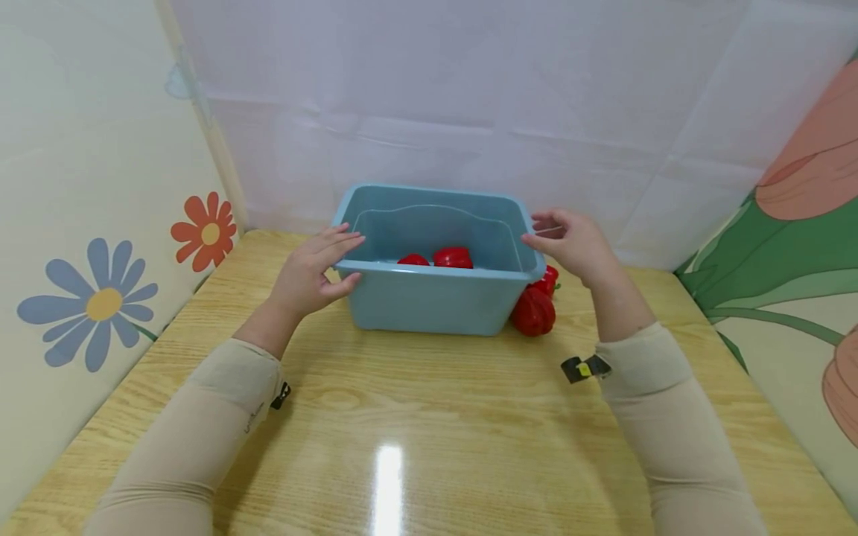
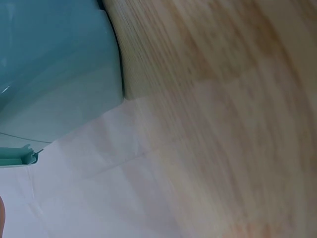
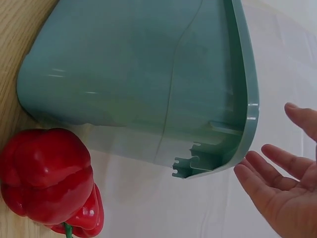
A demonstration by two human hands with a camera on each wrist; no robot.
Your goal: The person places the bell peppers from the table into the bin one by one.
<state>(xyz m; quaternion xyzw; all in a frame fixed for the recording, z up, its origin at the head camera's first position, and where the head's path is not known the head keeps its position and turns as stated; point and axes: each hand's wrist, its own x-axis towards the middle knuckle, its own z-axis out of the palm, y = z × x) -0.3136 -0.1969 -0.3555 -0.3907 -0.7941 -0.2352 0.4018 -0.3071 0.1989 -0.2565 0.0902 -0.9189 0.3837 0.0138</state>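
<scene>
A light blue plastic bin (image 1: 429, 301) stands upright on the table, and red bell peppers (image 1: 453, 257) show inside it. At its left end my left hand (image 1: 307, 272) reaches over the rim, fingers fairly straight and thumb apart near the front. My right hand (image 1: 570, 242) is by the right rim, fingers loosely bent; in the right wrist view its fingertips (image 3: 245, 173) are at the rim's corner, and contact is hard to tell. Two more red bell peppers (image 1: 534, 313) lie outside, against the bin's right side. The left wrist view shows mostly the bin's side (image 2: 54, 74).
The wooden table (image 1: 462, 417) extends in front of the bin. A white sheet (image 1: 429, 89) hangs close behind. Flower-printed panels (image 1: 87, 201) stand along both sides. Dark straps (image 1: 583, 368) hang at the cuffs.
</scene>
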